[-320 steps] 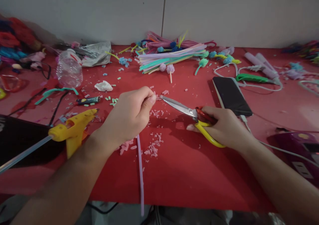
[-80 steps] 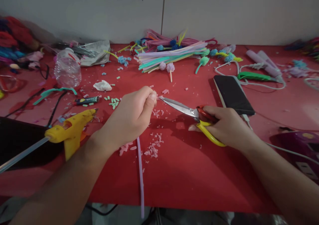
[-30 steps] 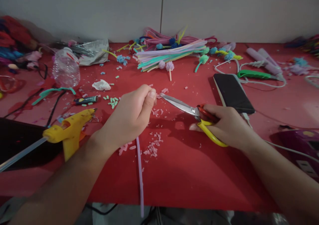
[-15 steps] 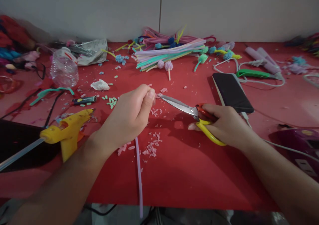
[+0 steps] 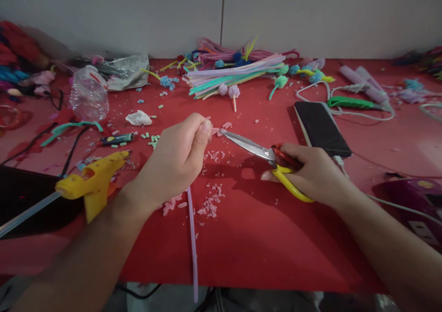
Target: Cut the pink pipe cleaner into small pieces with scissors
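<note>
1. Above the middle of the red table (image 5: 262, 238), in the head view, the left hand (image 5: 172, 160) is curled shut, thumb and forefinger pinching the top of a long lilac fuzzy pipe cleaner (image 5: 192, 238); its tip is hidden behind the fingertips, and its lower end hangs past the table edge.
2. The right hand (image 5: 311, 171) grips the yellow-and-red handled steel scissors (image 5: 262, 157), fingers through the loops and partly covering them; the blades lie nearly together, tips just beside the left thumb.
3. Pink fluffy clippings (image 5: 212, 203) lie scattered beneath both hands.
4. A yellow glue gun (image 5: 91, 180) stands left; a black phone (image 5: 321, 127) lies right, its cable partly hidden behind the wrist.
</note>
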A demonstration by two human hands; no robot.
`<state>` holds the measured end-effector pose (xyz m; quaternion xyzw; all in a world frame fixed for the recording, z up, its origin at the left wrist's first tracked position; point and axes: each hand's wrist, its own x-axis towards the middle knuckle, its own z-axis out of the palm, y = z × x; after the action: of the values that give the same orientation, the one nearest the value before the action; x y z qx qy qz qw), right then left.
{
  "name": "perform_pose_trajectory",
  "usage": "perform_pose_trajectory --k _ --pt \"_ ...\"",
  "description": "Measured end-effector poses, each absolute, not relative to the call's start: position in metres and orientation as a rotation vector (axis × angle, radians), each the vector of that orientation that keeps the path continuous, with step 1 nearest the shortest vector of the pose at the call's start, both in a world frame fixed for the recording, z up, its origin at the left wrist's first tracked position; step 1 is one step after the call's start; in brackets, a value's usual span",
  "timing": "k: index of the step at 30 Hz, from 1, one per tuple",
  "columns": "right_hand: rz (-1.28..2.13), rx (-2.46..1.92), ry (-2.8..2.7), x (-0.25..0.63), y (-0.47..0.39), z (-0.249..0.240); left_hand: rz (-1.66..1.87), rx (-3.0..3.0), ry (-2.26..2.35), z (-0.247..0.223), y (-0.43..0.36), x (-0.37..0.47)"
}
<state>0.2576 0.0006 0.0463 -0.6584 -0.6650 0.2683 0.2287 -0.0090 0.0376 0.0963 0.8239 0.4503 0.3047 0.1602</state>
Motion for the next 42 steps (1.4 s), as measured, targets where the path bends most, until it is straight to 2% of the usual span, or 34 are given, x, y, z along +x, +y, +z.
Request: perform_pose_trajectory --k 42 --pt "0.762 -1.829 -1.813 0.2555 0.0000 0.0480 0.836 2.328 1.282 0.0954 0.0359 -0.0088"
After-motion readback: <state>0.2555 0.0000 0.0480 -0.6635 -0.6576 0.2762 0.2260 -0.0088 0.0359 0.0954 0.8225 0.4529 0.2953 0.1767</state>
